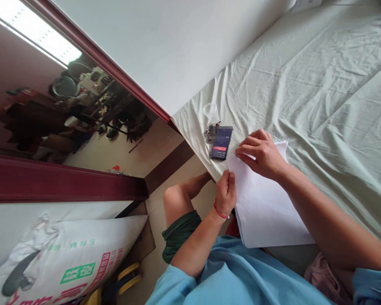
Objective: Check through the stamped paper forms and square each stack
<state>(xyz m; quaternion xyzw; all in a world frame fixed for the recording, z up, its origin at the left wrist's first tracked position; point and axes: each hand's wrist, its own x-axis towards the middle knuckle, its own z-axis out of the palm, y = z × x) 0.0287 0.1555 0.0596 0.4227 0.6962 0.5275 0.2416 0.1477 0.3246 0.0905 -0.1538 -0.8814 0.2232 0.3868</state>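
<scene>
White paper sheets [266, 207], apparently several in a stack, lie partly over the bed's edge and reach down toward my lap. My left hand [226, 192], with a red cord on its wrist, grips the left edge of the stack, thumb on top. Over the upper left corner of the paper, my right hand [260, 154] has its fingers bent, with thumb and forefinger closed at the edge. A phone [222, 144] with a lit screen rests just beyond the corner, apart from both hands.
Keys [207, 133] and a clear plastic cup [210, 111] are by the phone. Pale green cloth [330, 97] covers the bed, against a white wall [165, 46]. At lower left stands a large printed sack [73, 258]. A mirror [51, 106] leans at the upper left.
</scene>
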